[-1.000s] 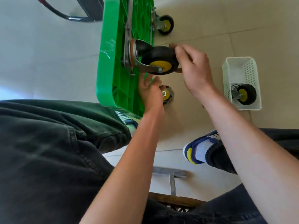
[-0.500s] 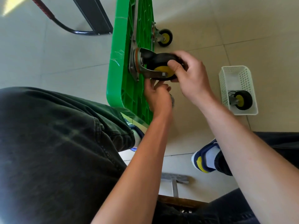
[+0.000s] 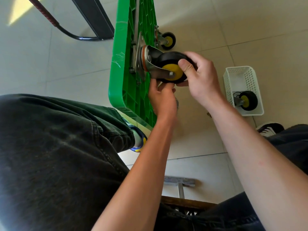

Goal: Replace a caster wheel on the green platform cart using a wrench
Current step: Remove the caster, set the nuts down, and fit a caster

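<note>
Leftmost, a dark trouser leg (image 3: 55,155) fills the lower corner, and a black tube frame (image 3: 80,37) lies on the tiled floor (image 3: 33,67) above it. Next comes the cart (image 3: 120,64), a green plastic platform standing on edge so that its ribbed underside faces right. A caster (image 3: 166,69) sits against that underside: a steel plate lies flat on the green ribs, an orange ring and a steel fork rise from it, and the black wheel has a yellow hub with a nut at the axle. Below it the left hand (image 3: 162,100) has its fingers curled up near the plate's lower edge; what they pinch, if anything, cannot be told. The right hand (image 3: 201,79) grips the wheel, thumb across the yellow hub and fingers wrapped over the black tread. Farther up, a second caster (image 3: 167,41) stays fixed to the cart. At far right a white basket (image 3: 240,77) stands on the floor, holding a loose caster (image 3: 247,100) with the same black tyre and yellow hub.
</note>
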{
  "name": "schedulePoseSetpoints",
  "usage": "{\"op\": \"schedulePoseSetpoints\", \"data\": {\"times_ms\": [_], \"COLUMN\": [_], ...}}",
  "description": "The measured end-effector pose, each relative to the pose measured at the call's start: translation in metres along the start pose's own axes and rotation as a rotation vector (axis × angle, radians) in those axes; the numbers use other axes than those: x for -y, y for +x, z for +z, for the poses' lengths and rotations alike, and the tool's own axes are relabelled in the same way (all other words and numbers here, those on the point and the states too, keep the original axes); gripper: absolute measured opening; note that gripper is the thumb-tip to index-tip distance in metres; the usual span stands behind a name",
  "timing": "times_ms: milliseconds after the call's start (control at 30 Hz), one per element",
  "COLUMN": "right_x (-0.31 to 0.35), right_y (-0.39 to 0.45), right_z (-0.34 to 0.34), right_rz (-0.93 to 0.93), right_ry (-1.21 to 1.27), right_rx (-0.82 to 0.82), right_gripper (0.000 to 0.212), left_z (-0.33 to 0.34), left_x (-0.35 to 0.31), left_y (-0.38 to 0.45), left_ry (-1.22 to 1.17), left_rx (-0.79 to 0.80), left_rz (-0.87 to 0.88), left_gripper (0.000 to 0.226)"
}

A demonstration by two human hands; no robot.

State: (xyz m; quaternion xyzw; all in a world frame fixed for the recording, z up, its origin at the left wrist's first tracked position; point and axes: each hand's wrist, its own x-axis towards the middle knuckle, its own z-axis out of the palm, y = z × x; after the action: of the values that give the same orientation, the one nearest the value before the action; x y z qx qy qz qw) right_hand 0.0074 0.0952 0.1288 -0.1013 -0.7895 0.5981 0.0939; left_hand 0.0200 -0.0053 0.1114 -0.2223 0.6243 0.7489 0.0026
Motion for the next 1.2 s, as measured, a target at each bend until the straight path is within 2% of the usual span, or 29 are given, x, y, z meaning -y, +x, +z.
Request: {"op": "schedulePoseSetpoints", "data": {"times_ms": [100, 233, 333, 500, 700, 867, 1200], "right_x": [0.001, -0.002, -0.01, -0.038, -0.07, -0.101, -0.165], "right_y": [-0.01, -0.026, -0.043, -0.07, -0.09, -0.109, -0.145], "right_z": [-0.008, -0.02, -0.032, -0.047, -0.064, -0.075, -0.117], "right_rz": [0.007, 0.033, 0.074, 0.197, 0.326, 0.462, 0.714], "right_ry": [-0.023, -0.055, -0.093, -0.116, -0.275, -0.332, -0.447], "right_rx": [-0.042, -0.104, -0.168, -0.246, -0.296, -0.326, -0.37], "right_gripper": [0.039, 0.033, 0.027, 0.03, 0.03, 0.032, 0.03], "left_z": [-0.001, -0.001, 0.008, 0.021, 0.037, 0.045, 0.074], "left_x": [-0.001, 0.004, 0.012, 0.035, 0.073, 0.122, 0.213], "left_y": [-0.003, -0.011, -0.017, -0.03, -0.044, -0.044, -0.075], "left_ry": [-0.017, -0.124, -0.02, 0.096, 0.069, 0.132, 0.223], "left_rx": [0.087, 0.226, 0.268, 0.338, 0.364, 0.344, 0.358], "left_rz": [-0.006, -0.101, -0.152, -0.311, -0.634, -0.801, -1.097], "left_gripper": [0.034, 0.025, 0.042, 0.041, 0.031, 0.043, 0.039]}}
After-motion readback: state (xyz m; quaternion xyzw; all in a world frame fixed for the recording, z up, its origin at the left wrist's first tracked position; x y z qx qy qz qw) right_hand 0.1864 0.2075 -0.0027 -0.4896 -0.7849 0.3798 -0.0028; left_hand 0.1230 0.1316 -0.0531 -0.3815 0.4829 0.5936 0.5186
